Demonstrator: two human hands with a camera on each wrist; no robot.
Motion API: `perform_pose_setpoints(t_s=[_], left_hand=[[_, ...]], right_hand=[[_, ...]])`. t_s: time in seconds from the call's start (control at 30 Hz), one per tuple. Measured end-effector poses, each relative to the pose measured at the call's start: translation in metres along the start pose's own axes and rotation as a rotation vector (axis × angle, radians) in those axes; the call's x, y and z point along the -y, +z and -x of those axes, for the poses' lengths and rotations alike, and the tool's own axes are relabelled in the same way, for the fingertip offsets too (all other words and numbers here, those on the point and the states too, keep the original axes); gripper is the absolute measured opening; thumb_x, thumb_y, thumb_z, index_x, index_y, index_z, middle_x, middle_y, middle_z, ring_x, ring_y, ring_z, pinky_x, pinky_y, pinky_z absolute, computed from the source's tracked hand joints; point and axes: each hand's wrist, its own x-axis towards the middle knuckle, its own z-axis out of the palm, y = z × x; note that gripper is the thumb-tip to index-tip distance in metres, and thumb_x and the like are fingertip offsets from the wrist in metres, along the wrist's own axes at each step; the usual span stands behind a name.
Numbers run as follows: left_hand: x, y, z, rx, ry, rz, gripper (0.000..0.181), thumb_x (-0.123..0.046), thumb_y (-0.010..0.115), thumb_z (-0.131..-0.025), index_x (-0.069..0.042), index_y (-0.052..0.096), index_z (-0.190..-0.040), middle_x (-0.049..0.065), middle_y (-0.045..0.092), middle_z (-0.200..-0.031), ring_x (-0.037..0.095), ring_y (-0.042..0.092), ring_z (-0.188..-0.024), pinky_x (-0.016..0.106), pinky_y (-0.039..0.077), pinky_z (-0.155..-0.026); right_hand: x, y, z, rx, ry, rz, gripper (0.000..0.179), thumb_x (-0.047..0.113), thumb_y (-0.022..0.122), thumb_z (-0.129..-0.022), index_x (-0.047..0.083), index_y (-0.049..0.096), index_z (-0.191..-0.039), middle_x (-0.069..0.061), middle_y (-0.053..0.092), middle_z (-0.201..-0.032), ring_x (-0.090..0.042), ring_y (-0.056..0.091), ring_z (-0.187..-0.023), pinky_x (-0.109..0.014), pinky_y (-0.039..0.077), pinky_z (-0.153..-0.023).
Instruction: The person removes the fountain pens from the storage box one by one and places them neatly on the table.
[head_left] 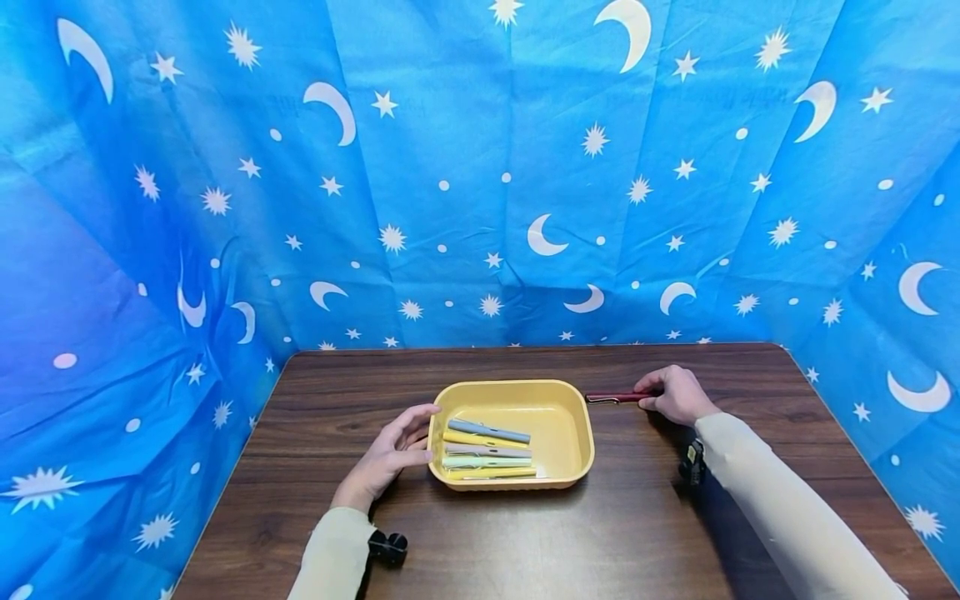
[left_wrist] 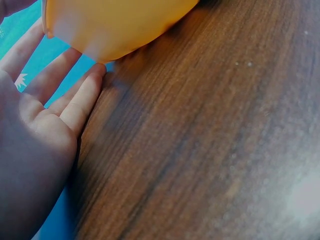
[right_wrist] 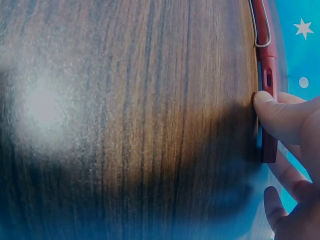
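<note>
A yellow tray stands on the table with several capped pens lying side by side in its left half: blue-grey, yellow, greyish lilac and pale green. At the tray's left end, my left hand touches the wall and rim with fingers mostly straight; the left wrist view shows these fingers against the outer wall. Beyond the tray's right side, my right hand pinches a dark red pen between thumb and fingers. This pen lies level, its metal clip end pointing toward the tray's right rim.
The dark wood-grain table carries the tray near its back middle. A blue cloth printed with white moons and stars hangs behind and at both sides. Small black devices are worn at both wrists.
</note>
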Motion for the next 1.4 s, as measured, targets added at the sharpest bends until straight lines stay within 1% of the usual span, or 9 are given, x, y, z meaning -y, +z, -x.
perform_pose_setpoints(t_s=[0.1,0.23,0.37,0.53,0.67,0.87,1.03,1.27,1.4], left_hand=[[0.001,0.0,0.0,-0.004,-0.009,0.001,0.067,-0.001,0.069,-0.088,-0.013,0.044,-0.148,0.014,0.039,-0.158,0.034,0.034,-0.147,0.022,0.04,-0.113],[0.002,0.0,0.0,-0.005,-0.012,-0.003,0.067,-0.001,0.07,-0.088,-0.013,0.044,-0.148,0.015,0.039,-0.158,0.034,0.034,-0.147,0.021,0.04,-0.113],[0.001,-0.002,-0.001,0.004,0.013,-0.013,0.067,0.0,0.069,-0.088,-0.01,0.042,-0.149,0.019,0.037,-0.157,0.039,0.034,-0.146,0.022,0.04,-0.112],[0.001,-0.003,-0.001,-0.005,0.01,-0.012,0.067,0.001,0.069,-0.088,-0.011,0.043,-0.149,0.019,0.038,-0.157,0.038,0.034,-0.145,0.021,0.041,-0.111],[0.002,-0.001,0.0,-0.013,-0.006,-0.011,0.068,-0.001,0.07,-0.087,-0.013,0.044,-0.149,0.017,0.039,-0.157,0.035,0.036,-0.145,0.021,0.042,-0.111],[0.003,0.0,0.001,-0.004,-0.004,-0.016,0.067,-0.002,0.07,-0.088,-0.011,0.043,-0.149,0.018,0.038,-0.157,0.037,0.036,-0.145,0.02,0.042,-0.11],[0.001,0.0,0.0,0.003,0.012,-0.019,0.066,-0.001,0.069,-0.089,-0.009,0.043,-0.149,0.02,0.038,-0.157,0.04,0.034,-0.146,0.021,0.04,-0.112],[-0.001,0.0,0.0,-0.003,0.017,-0.001,0.065,0.002,0.068,-0.088,-0.009,0.044,-0.148,0.019,0.038,-0.156,0.04,0.034,-0.146,0.022,0.041,-0.112],[0.001,0.0,0.0,-0.008,0.008,0.003,0.066,0.002,0.068,-0.088,-0.01,0.044,-0.148,0.019,0.038,-0.157,0.039,0.034,-0.146,0.021,0.042,-0.111]], right_hand=[[-0.001,-0.003,0.002,0.01,0.002,-0.009,0.017,0.009,0.078,-0.086,0.008,0.078,-0.104,-0.012,0.076,-0.103,-0.027,0.066,-0.093,-0.054,0.055,-0.092],[0.002,-0.009,0.005,0.018,0.034,-0.044,0.031,0.013,0.075,-0.09,0.004,0.072,-0.12,-0.019,0.071,-0.12,-0.037,0.064,-0.111,-0.058,0.051,-0.1],[0.013,-0.015,0.004,-0.034,0.041,-0.076,0.04,0.018,0.071,-0.094,0.003,0.065,-0.13,-0.022,0.065,-0.13,-0.04,0.059,-0.121,-0.059,0.049,-0.104],[0.043,-0.022,-0.001,-0.121,-0.016,-0.136,0.036,0.025,0.065,-0.099,0.007,0.065,-0.131,-0.017,0.065,-0.132,-0.037,0.058,-0.123,-0.057,0.05,-0.104],[0.073,-0.022,-0.005,-0.135,-0.082,-0.188,0.037,0.028,0.064,-0.099,0.01,0.065,-0.131,-0.012,0.067,-0.13,-0.032,0.061,-0.122,-0.052,0.054,-0.101],[0.115,-0.019,-0.008,-0.094,-0.16,-0.245,0.037,0.029,0.069,-0.096,0.015,0.067,-0.13,-0.007,0.069,-0.129,-0.026,0.065,-0.117,-0.045,0.058,-0.096],[0.143,-0.016,-0.008,-0.044,-0.219,-0.282,0.038,0.028,0.071,-0.095,0.016,0.067,-0.13,-0.005,0.069,-0.129,-0.024,0.066,-0.116,-0.042,0.059,-0.094],[0.17,-0.008,-0.011,0.038,-0.268,-0.319,0.043,0.027,0.072,-0.094,0.018,0.063,-0.134,-0.005,0.07,-0.128,-0.023,0.065,-0.121,-0.044,0.057,-0.099],[0.181,-0.003,-0.013,0.065,-0.305,-0.297,0.042,0.027,0.073,-0.093,0.017,0.064,-0.133,-0.002,0.07,-0.127,-0.024,0.063,-0.123,-0.047,0.055,-0.102]])
